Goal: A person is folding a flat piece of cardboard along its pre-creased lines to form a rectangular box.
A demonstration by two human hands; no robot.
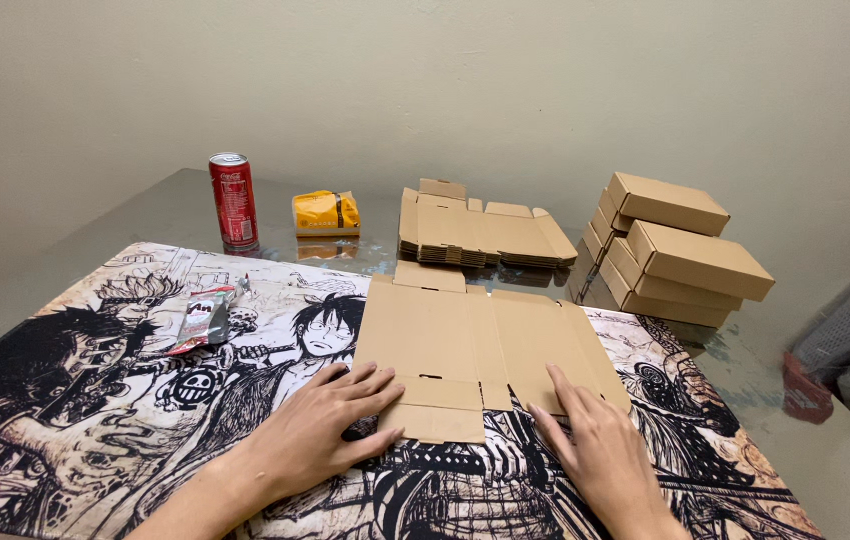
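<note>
Glass-topped table (145, 215) carries: illustrated black-and-white mat (95, 400), red can (234, 201), yellow packet (326, 213), stack of flat cardboard blanks (480, 237), folded boxes (680, 255) stacked at right. One flat blank (480, 345) on mat.

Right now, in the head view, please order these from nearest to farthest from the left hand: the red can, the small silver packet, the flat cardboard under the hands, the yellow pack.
From the left hand:
1. Flat cardboard, touching its fingers, just right of it.
2. Silver packet, on the mat to the left.
3. Red can, far left, past the mat.
4. Yellow pack, right of the can, close to it in distance.
</note>
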